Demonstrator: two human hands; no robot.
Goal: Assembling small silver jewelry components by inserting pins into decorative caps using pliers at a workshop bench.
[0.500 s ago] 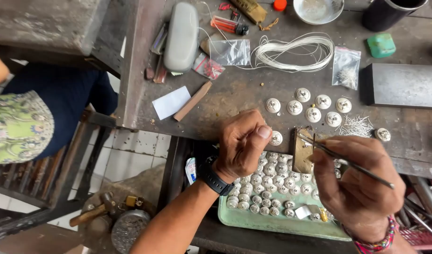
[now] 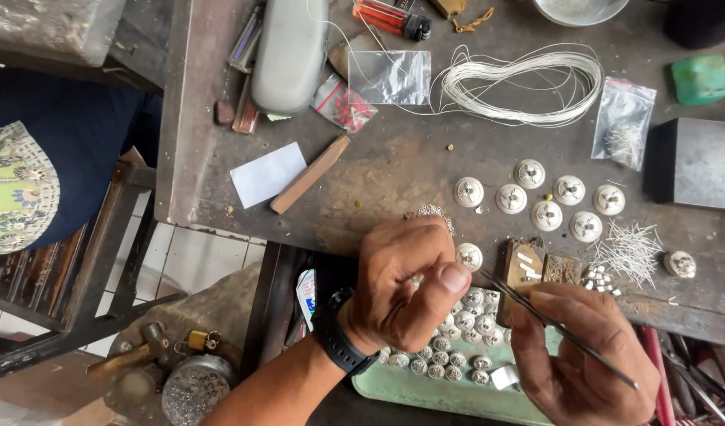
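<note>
Thin, glossy metal tweezers (image 2: 552, 327) are seen, pinched in the right hand (image 2: 583, 359). Small round ornaments (image 2: 511, 198) of bright, embossed silvery metal are spread on the counter (image 2: 394, 166), whose surface is shown dark, matt, scuffed and rough. A coil of fine shiny wire (image 2: 528, 83) is noted, beside clear glossy plastic bags (image 2: 390, 76), a smooth white paper slip (image 2: 267, 173) and a plain wooden stick (image 2: 309, 174).

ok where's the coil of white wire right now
In the head view the coil of white wire lies at the bench's far side, between two clear plastic bags.
</note>
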